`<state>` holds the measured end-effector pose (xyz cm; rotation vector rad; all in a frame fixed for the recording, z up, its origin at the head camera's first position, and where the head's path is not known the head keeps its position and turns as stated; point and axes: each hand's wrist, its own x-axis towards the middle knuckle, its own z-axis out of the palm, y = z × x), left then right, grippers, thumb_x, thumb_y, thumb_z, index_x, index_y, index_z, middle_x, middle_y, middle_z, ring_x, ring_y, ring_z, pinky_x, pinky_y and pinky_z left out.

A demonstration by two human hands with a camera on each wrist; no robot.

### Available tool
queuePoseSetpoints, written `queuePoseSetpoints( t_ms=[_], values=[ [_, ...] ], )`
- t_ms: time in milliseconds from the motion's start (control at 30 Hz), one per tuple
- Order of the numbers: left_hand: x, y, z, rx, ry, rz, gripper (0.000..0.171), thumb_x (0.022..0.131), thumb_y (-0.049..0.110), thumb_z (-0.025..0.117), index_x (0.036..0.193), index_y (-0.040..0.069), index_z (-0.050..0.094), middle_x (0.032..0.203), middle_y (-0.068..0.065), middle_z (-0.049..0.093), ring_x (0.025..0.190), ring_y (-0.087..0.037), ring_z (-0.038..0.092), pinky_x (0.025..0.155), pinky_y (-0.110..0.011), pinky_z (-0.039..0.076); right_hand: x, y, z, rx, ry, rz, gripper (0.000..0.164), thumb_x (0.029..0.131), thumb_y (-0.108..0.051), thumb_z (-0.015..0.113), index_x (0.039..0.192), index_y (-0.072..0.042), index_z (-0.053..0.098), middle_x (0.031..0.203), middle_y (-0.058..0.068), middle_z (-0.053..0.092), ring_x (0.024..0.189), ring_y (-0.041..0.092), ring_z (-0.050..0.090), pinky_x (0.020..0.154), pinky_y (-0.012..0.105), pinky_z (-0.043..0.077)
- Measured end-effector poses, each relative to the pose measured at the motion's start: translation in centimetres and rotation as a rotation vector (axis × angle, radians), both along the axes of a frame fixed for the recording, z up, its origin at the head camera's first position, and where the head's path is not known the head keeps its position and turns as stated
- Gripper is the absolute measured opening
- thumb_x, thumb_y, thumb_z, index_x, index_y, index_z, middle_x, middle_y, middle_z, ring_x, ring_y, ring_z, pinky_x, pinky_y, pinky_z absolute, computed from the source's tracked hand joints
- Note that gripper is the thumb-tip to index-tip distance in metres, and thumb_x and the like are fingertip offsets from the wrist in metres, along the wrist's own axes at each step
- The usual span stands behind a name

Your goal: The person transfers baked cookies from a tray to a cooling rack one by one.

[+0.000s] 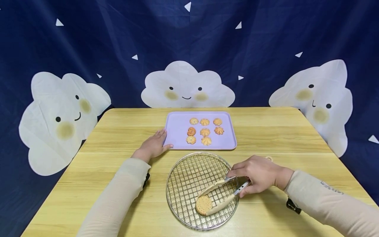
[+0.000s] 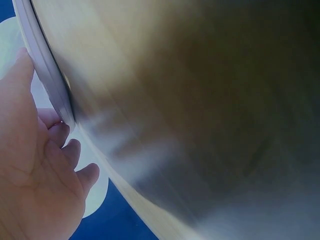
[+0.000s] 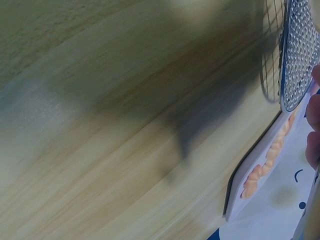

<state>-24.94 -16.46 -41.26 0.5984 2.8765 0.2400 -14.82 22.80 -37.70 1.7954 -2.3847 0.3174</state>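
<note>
My right hand (image 1: 259, 173) grips a pair of tongs (image 1: 220, 204) with metal arms and beige tips. Between those tips is a round, dotted biscuit (image 1: 203, 205), over the lower part of a round wire rack (image 1: 185, 174). Whether the biscuit touches the wire I cannot tell. My left hand (image 1: 154, 144) rests against the near left corner of a lilac tray (image 1: 177, 131), thumb along its front edge, fingers beside its left side. The left wrist view shows fingers (image 2: 59, 135) loosely bent at the tray's rim (image 2: 50, 80). Only the right hand's fingertips (image 3: 313, 110) show in the right wrist view.
Several small piped cookies (image 1: 205, 132) lie in rows on the tray's middle and right. Tray and rack stand on a wooden table (image 1: 275, 138), the rack just in front of the tray. Behind the table hangs a dark blue cloth (image 1: 118, 39) with white clouds.
</note>
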Motion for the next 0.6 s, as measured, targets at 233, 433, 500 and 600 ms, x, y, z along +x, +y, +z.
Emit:
queuePoseSetpoints(
  t_ms=[233,433,500,600],
  values=[
    [0.08,0.02,0.07,0.004,-0.004,0.001,0.080,0.098,0.052,0.040,0.149,-0.004,0.016,0.156,-0.019,0.010,0.141,-0.038,0.012,0.115,-0.047,0.015,0.06,-0.10,0.05,0.003,0.019,0.004,0.061,0.075,-0.057,0.073,0.116,-0.012,0.068,0.103,-0.005,0.066,0.073,-0.002,0.059,0.062,0.018,0.053],
    [0.23,0.08,0.19,0.010,-0.005,0.004,0.080,0.098,0.053,0.041,0.149,-0.004,0.017,0.156,-0.019,0.011,0.141,-0.038,0.012,0.114,-0.048,0.015,0.00,0.01,-0.02,-0.018,0.008,0.012,0.063,0.075,-0.057,0.073,0.117,-0.012,0.066,0.102,-0.006,0.064,0.071,-0.002,0.058,0.062,0.017,0.052],
    [0.23,0.08,0.20,0.012,-0.004,0.005,0.080,0.098,0.052,0.041,0.149,-0.005,0.017,0.156,-0.019,0.011,0.141,-0.038,0.012,0.114,-0.048,0.015,-0.03,0.02,0.02,-0.025,0.004,0.016,0.063,0.075,-0.057,0.073,0.118,-0.011,0.066,0.102,-0.006,0.064,0.071,-0.001,0.057,0.062,0.016,0.051],
    [0.22,0.06,0.18,0.016,-0.002,0.005,0.080,0.098,0.052,0.042,0.149,-0.005,0.018,0.156,-0.019,0.011,0.141,-0.039,0.013,0.114,-0.049,0.015,-0.08,0.00,0.15,-0.026,0.001,0.009,0.065,0.075,-0.056,0.074,0.119,-0.009,0.065,0.101,-0.005,0.063,0.068,0.000,0.056,0.061,0.016,0.051]
  ],
)
